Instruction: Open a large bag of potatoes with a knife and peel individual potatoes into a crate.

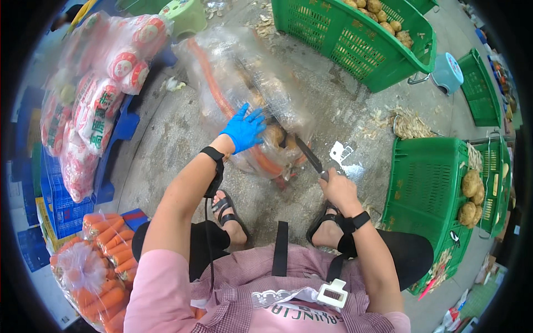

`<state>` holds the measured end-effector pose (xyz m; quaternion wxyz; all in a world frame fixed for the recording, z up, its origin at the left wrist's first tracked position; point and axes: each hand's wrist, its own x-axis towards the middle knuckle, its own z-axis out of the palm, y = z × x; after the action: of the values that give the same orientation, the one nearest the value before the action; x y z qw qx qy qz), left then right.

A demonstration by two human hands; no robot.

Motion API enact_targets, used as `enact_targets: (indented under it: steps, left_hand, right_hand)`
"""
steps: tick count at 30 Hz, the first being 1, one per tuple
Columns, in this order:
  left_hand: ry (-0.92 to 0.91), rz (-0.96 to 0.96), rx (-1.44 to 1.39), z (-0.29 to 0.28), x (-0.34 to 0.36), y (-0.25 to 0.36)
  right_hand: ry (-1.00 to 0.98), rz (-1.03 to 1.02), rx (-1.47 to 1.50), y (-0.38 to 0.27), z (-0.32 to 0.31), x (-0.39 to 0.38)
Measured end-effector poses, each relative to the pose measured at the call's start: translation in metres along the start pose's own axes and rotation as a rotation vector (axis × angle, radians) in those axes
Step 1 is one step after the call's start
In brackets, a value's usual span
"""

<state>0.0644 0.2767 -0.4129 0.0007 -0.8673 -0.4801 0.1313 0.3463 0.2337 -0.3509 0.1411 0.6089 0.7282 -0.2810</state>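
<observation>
A large clear plastic sack with an orange stripe (283,102) lies on the floor in front of me. Potatoes (273,136) show at its near end, some through the film. Wearing a blue glove, my left hand (245,129) rests on the sack with its fingers spread. Bare and closed, my right hand (340,191) grips a knife (308,155) by its handle. The dark blade points forward and left, its tip at the sack's near right side. Whether the blade touches the film, I cannot tell.
A green crate (355,47) holding potatoes stands at the far right; another green crate (425,172) is near my right knee, with potatoes and peelings beside it. Bagged carrots (105,277) lie near left, and red-white packages (97,105) sit on a blue pallet (129,125).
</observation>
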Motion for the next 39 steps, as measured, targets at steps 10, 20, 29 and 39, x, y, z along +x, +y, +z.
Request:
enact_targets:
  steps: [10,20,29,39]
  left_hand:
    - [-0.008,0.145,-0.223,-0.032,-0.001,-0.014]
    - [-0.159,-0.414,-0.195,-0.045,0.010,-0.008]
    - [0.142,-0.098,-0.161,-0.037,-0.024,-0.036]
    - [-0.035,-0.643,-0.019,-0.018,-0.027,-0.059]
  right_hand:
    - [-0.046,-0.148,0.080,-0.034,-0.062,0.021]
    - [0.159,-0.201,0.287,-0.057,-0.037,0.038]
    - [-0.019,-0.302,0.154,-0.069,-0.027,0.042]
    - [0.204,-0.258,0.187,-0.038,-0.040,0.037]
